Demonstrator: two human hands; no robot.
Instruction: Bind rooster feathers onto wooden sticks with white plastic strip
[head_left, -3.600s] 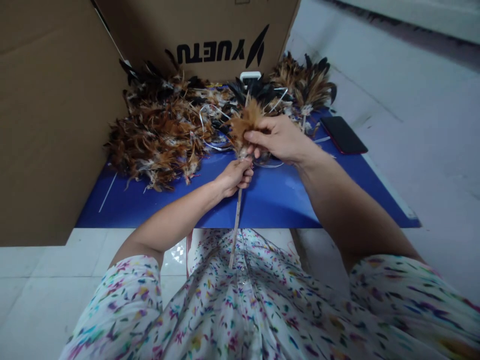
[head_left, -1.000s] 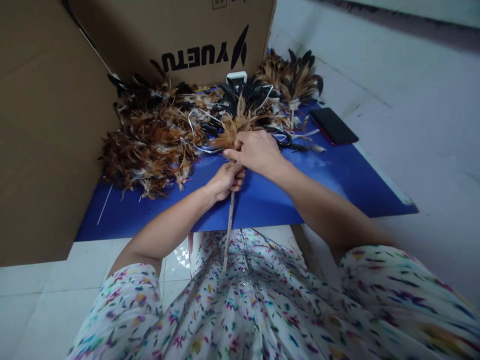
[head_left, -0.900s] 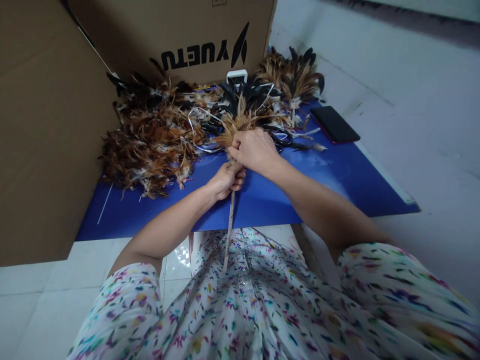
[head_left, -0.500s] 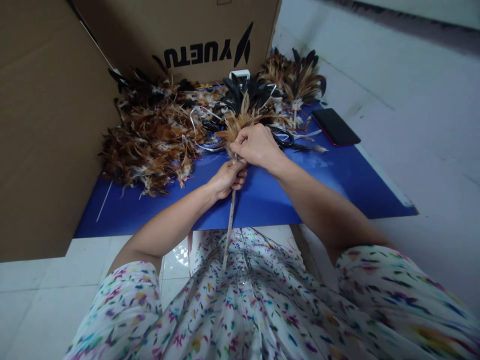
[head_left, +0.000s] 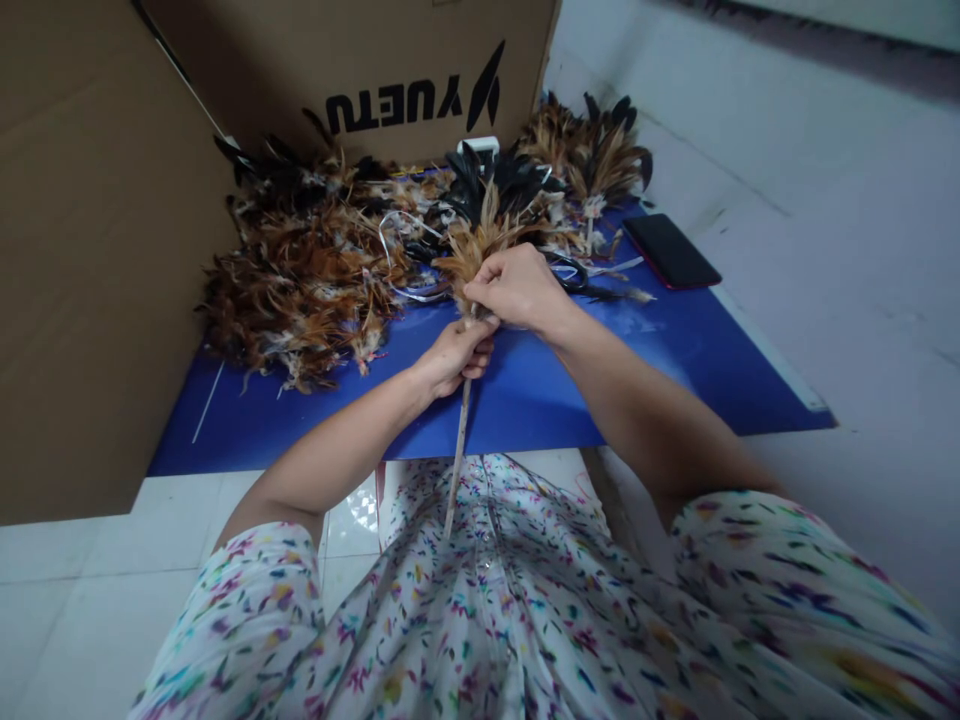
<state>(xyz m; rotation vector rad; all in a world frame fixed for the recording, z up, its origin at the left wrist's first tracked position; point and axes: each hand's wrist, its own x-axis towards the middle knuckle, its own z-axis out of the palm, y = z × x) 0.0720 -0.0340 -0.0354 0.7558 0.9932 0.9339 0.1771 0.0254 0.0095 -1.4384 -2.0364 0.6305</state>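
Note:
A feather duster with tan and black feathers [head_left: 480,240] points away from me over the blue table. Its thin wooden stick [head_left: 460,430] runs back toward my lap. My left hand [head_left: 456,358] is closed around the stick just below the feathers, thumb on top. Bent over the feather base, my right hand [head_left: 525,285] pinches there with thumb and forefinger. What exactly lies between those fingertips is too small to make out.
Loose brown feathers [head_left: 300,270] are heaped on the left of the blue tabletop [head_left: 652,370]. Black-handled scissors [head_left: 570,270] and white ribbon lie behind my right hand. A phone [head_left: 671,250] rests at the right edge. Cardboard [head_left: 247,60] stands behind and to the left.
My right hand has shifted very slightly at the feather base, its thumb and forefinger still pinched. The left hand keeps its hold on the stick.

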